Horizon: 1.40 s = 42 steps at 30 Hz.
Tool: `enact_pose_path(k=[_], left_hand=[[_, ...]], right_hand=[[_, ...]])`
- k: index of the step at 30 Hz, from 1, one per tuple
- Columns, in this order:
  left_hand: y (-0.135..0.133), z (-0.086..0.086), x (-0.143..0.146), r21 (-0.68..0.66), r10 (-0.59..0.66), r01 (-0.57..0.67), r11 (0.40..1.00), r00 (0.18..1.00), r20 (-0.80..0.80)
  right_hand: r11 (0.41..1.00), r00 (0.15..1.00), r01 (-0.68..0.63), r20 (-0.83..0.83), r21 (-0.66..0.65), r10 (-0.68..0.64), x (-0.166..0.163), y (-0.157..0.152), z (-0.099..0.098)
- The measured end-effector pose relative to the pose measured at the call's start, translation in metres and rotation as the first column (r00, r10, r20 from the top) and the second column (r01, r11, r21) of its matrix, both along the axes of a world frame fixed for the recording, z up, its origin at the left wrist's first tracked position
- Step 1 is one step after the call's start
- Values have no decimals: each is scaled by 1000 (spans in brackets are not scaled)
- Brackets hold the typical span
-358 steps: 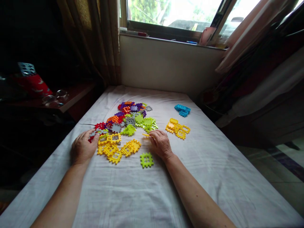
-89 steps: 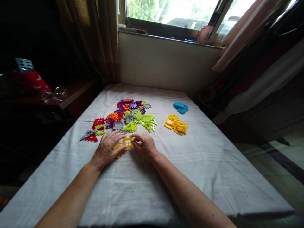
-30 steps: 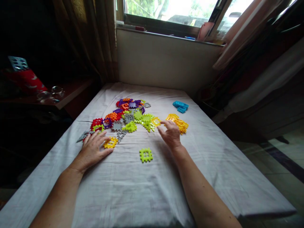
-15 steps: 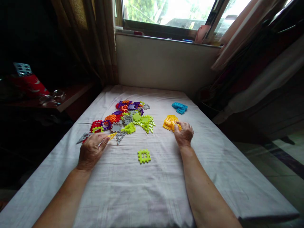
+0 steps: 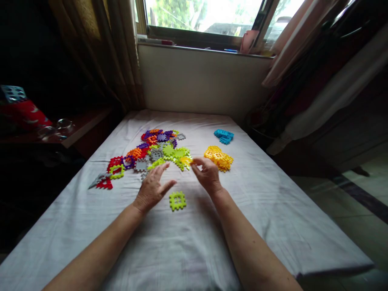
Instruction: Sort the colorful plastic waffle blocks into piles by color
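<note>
My right hand (image 5: 207, 173) pinches a small yellow interlocking piece (image 5: 186, 161), blurred by motion, in front of the green pieces. With thumb and fingers apart, my left hand (image 5: 154, 188) is open and holds nothing. It hovers beside the mixed heap, over a grey square piece (image 5: 141, 165) and its neighbours. Below and between both hands lies a lime green window-shaped piece (image 5: 177, 201), flat on the sheet. A pile of yellow interlocking pieces (image 5: 222, 159) sits just right of my right hand.
Blue interlocking pieces (image 5: 224, 136) lie at the far right of the sheet-covered surface (image 5: 145, 250). Red pieces (image 5: 104, 182) and a lime frame piece (image 5: 117, 171) spread along the heap's left end. A side table (image 5: 81, 125) with glasses stands at left.
My left hand has moved right and no longer holds the yellow piece. My right hand has left the yellow pile, moved left and now pinches a yellow piece. The view has shifted slightly.
</note>
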<state>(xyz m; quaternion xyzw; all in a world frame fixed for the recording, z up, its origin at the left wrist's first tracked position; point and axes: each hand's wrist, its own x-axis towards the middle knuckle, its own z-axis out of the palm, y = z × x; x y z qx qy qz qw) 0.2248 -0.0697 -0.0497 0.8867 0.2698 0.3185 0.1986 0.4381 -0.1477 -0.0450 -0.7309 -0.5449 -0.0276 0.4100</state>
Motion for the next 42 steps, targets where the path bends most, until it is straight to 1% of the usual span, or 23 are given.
enact_pose_path(k=[1, 2, 3, 4, 5, 6, 8, 10, 11, 12, 15, 17, 20, 23, 27, 34, 36, 38, 42], left_hand=[[-6, -4, 1, 31, -69, 71, 997, 995, -73], [-12, -9, 3, 59, -148, 158, 986, 977, -154], [-17, -13, 4, 78, -212, 235, 969, 950, -228], [-21, -17, 6, 94, -245, 281, 955, 927, -283], [-23, -20, 7, 114, -246, 294, 949, 916, -317], [-23, -23, 9, 140, -220, 278, 950, 918, -331], [-14, -26, 9, 208, -133, 205, 956, 940, -314], [2, -25, 6, 284, -55, 135, 949, 961, -271], [11, -25, 3, 316, -36, 117, 941, 967, -252], [19, -24, 0, 342, -32, 114, 933, 971, -237], [39, -23, -12, 386, -75, 153, 910, 975, -211], [46, -25, -18, 381, -94, 164, 910, 976, -195], [51, -28, -23, 341, -73, 119, 933, 987, -145], [52, -30, -25, 328, -31, 58, 943, 996, -89], [52, -29, -25, 344, -16, 29, 938, 999, -41], [48, -27, -26, 305, -11, 32, 952, 997, -70], [47, -27, -26, 287, -8, 33, 957, 996, -85], [46, -27, -26, 268, 3, 20, 963, 996, -85], [47, -25, -26, 235, 42, -36, 971, 999, -21]], right_hand=[[991, 990, 132, 51, -1, -132, 17, -2, 2], [967, 962, 256, 99, -16, -253, 33, -5, 5], [937, 930, 347, 145, -46, -337, 48, -7, 6], [908, 901, 411, 187, -80, -391, 60, -9, 7], [888, 883, 445, 226, -120, -412, 69, -11, 7], [877, 876, 454, 259, -158, -407, 75, -13, 5], [877, 881, 433, 305, -209, -363, 81, -17, -2], [882, 886, 408, 334, -236, -321, 82, -19, -12], [878, 888, 405, 340, -254, -311, 83, -19, -17], [868, 890, 408, 338, -283, -308, 84, -19, -21], [825, 901, 415, 298, -384, -315, 90, -14, -31], [823, 910, 401, 277, -402, -308, 94, -4, -32], [841, 919, 378, 265, -388, -291, 99, 18, -31], [836, 917, 390, 241, -387, -317, 101, 48, -29], [817, 910, 413, 203, -401, -360, 105, 92, -27], [785, 888, 459, 198, -416, -414, 125, 163, -28], [778, 884, 467, 206, -420, -420, 130, 175, -31], [785, 883, 468, 216, -405, -415, 133, 180, -34], [829, 878, 469, 260, -305, -401, 128, 174, -36]])
